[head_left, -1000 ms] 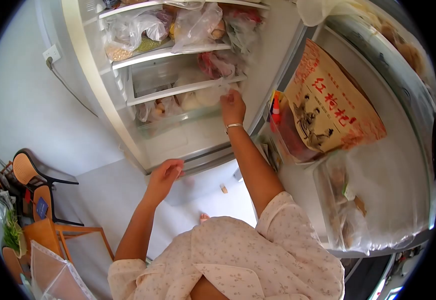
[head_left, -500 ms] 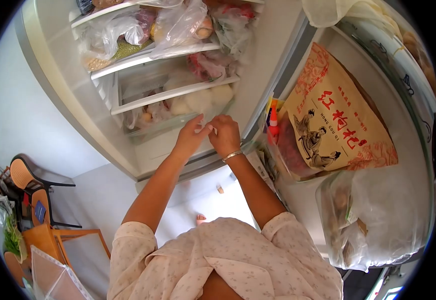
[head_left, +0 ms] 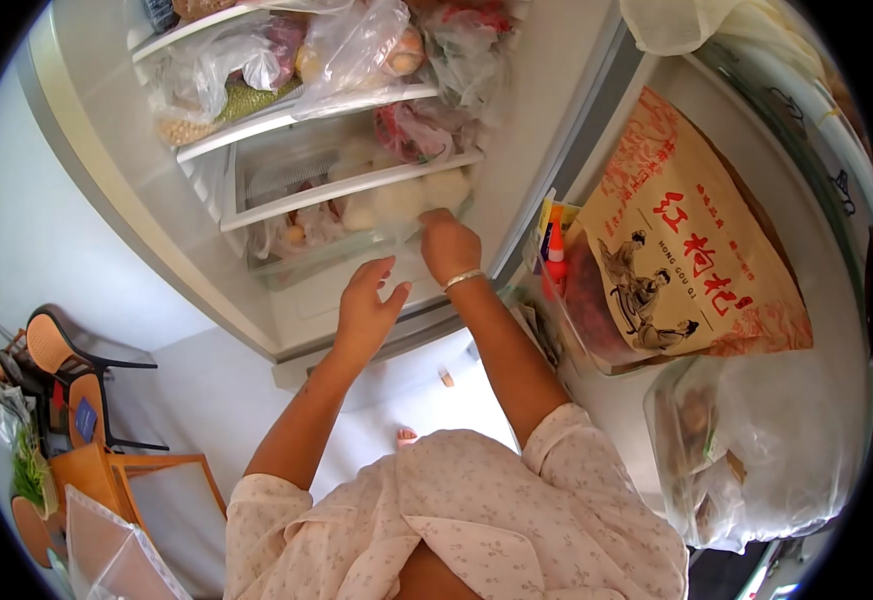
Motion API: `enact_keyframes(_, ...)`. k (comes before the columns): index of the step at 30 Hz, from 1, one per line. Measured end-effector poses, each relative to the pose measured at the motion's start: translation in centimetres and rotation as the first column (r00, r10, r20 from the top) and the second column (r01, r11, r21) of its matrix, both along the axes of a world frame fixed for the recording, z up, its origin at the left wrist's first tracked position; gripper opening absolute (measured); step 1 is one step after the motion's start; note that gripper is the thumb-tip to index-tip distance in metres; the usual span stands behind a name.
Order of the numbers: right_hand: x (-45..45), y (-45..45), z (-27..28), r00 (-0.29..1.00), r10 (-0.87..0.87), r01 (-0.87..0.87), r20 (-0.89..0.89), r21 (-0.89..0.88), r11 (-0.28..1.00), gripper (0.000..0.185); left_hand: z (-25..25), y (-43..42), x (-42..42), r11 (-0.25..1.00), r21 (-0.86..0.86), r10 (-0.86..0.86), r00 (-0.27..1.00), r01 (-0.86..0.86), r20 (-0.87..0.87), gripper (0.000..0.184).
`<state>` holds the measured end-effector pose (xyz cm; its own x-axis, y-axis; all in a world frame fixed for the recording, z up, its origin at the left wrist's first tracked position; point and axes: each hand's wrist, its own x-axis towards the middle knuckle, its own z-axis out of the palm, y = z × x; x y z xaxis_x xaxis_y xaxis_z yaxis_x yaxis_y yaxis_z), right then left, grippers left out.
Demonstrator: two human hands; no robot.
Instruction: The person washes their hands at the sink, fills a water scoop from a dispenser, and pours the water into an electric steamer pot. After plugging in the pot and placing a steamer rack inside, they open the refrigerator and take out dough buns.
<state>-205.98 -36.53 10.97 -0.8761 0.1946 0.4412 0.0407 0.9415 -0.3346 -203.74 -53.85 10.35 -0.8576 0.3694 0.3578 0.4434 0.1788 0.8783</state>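
Note:
In front of an open refrigerator (head_left: 301, 285), my left hand (head_left: 364, 308) is open, with its thumb and fingers apart and nothing in them. Higher up and to the right, my right hand (head_left: 450, 248) is closed, with its fingers curled at the right part of the front of the clear bottom drawer (head_left: 306, 262). Whether those fingers grip the drawer's rim or something small is hidden. Inside the drawer are pale round items (head_left: 401, 200) and bagged food (head_left: 306, 225).
Above are shelves with plastic bags (head_left: 356, 55) of food and a bag of green beans (head_left: 251, 98). The open door at right holds a brown paper bag (head_left: 691, 250), a red-capped bottle (head_left: 556, 245) and a clear plastic bag (head_left: 786, 440). Chairs (head_left: 81, 370) stand at lower left.
My hands were close together with fingertips meeting; now they are apart. The left has dropped down and left and opened. The right has closed and shifted slightly up to the drawer front.

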Motion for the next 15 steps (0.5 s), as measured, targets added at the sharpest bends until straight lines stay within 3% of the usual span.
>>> enact_keyframes(4,-0.1,1.2,0.1,0.986,-0.167,0.168,0.014,-0.032,0.985,0.037,2.1,0.8,-0.4,0.994,-0.110,-0.029,0.998,0.023,-0.057,0.041)
enact_keyframes(6,0.0,1.3,0.4,0.979,-0.201,0.202,0.035,-0.046,0.978,0.041,2.9,1.6,-0.9,0.984,-0.176,-0.050,0.928,-0.017,-0.370,0.044)
enact_keyframes(9,0.1,1.8,0.8,0.976,-0.218,0.218,0.013,-0.059,0.974,0.028,3.8,3.7,-2.1,0.985,-0.151,0.010,0.907,-0.081,-0.421,0.050)
enact_keyframes(11,-0.1,2.3,1.5,0.970,-0.160,0.190,0.184,-0.158,0.969,0.018,3.4,4.9,-3.3,0.976,-0.205,-0.024,0.898,-0.074,-0.439,0.052)
enact_keyframes(13,-0.3,2.0,1.2,0.984,-0.146,0.166,0.099,-0.247,0.955,0.017,3.0,5.7,-4.3,0.963,-0.258,-0.056,0.890,-0.071,-0.453,0.054)
enact_keyframes(15,-0.3,1.5,0.9,0.991,-0.136,0.132,0.012,-0.333,0.934,0.018,2.7,6.1,-5.2,0.913,-0.399,-0.057,0.942,-0.085,-0.331,0.054)
